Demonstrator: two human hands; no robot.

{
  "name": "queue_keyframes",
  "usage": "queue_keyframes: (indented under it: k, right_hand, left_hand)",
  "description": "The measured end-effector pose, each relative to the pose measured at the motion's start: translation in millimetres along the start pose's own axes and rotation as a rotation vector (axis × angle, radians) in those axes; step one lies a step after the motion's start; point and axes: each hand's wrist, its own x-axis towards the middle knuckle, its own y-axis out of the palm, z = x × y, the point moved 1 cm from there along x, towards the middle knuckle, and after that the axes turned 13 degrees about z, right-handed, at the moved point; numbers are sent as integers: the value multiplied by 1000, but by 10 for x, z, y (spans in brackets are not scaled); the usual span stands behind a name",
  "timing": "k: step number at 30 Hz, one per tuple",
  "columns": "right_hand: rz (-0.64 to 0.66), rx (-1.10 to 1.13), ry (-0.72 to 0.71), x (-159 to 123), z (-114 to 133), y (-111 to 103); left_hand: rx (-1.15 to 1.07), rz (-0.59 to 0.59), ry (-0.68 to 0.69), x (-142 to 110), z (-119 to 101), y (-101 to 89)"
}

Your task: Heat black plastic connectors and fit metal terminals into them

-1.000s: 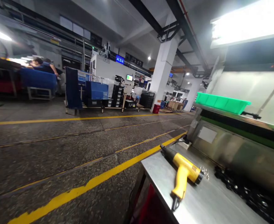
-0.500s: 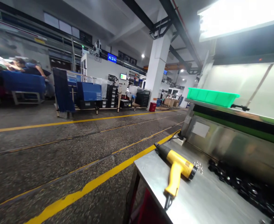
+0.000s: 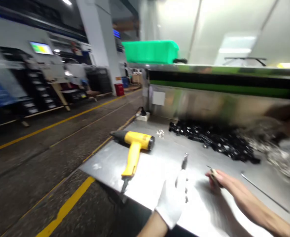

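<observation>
My left hand [image 3: 171, 200], in a white glove, is closed around a small dark part with a silver tip [image 3: 184, 161] that sticks up past the fingers. Glare blurs the glove against the bench. Several small dark bits [image 3: 186, 190] show along its right edge. My bare right hand [image 3: 222, 181] pinches a small thin-tipped tool [image 3: 211, 169]; its exact kind is too blurred to make out. Both hands are over the metal bench [image 3: 145, 168], apart from each other. A yellow heat gun [image 3: 134, 151] lies on its side left of my gloved hand.
A heap of black parts [image 3: 214, 140] runs along the bench's back, with clear plastic bags [image 3: 283, 154] at its right. Small silver pieces [image 3: 160, 133] lie near the heat gun. A thin bent rod [image 3: 264, 192] lies at right. A green bin [image 3: 151, 52] stands on the shelf above.
My view has swung right and down toward the bench. Both hands have come into view, each holding something. The heat gun still lies on the bench.
</observation>
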Motion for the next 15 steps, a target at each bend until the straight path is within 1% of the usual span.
queue_keyframes:
  k: [2,3,5,8,11,13,15]
  right_hand:
    - [89,151,-82,-10,6,-48]
    - [107,195,-88,5,3,-66]
    - [124,257,-86,41,-21,-85]
    - [142,319,-99,62,-86,-82]
    - [119,344,-133,66,-143,-76]
    - [89,364,-127,79,-175,-75]
    - [69,380,-103,97,-203,-77]
  left_hand:
    - [46,16,-66,51,3,-5]
    - [60,28,-102,53,-3,-6]
    - [101,79,-172,24,-41,15]
    - [216,162,-200,-30,-135,107]
    - [218,189,-269,-39,-166,210]
    - [157,190,-333,-29,-133,256]
    - [111,191,-359,-22,-83,285]
